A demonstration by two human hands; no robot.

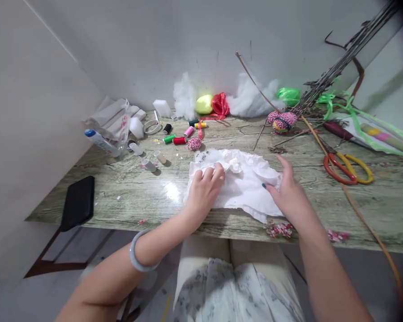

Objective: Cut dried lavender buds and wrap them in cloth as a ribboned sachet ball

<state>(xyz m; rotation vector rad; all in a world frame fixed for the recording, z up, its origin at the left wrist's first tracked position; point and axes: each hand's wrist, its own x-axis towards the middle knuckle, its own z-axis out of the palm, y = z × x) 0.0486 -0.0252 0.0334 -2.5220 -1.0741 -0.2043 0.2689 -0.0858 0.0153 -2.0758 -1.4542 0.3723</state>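
Observation:
A crumpled white cloth (245, 188) with ruffled edges lies on the table near its front edge. Over its left part rests my left hand (204, 188), its fingers curled into a bunched fold; the fingertips are partly hidden. At the cloth's right edge is my right hand (290, 192), with thumb and forefinger spread apart and the dark-nailed thumb against the fabric. Its other fingers are out of sight. Small dark specks (203, 155) show at the cloth's upper left corner. Pink and white shreds (278, 229) lie just below the cloth.
Thread spools (179, 141), a small yarn ball (194, 143) and white stuffing (250, 98) sit behind the cloth. Orange and yellow-handled scissors (347, 170) and a long thin stick (352, 203) lie right. A glue bottle (100, 142) and black phone-like object (78, 202) are left.

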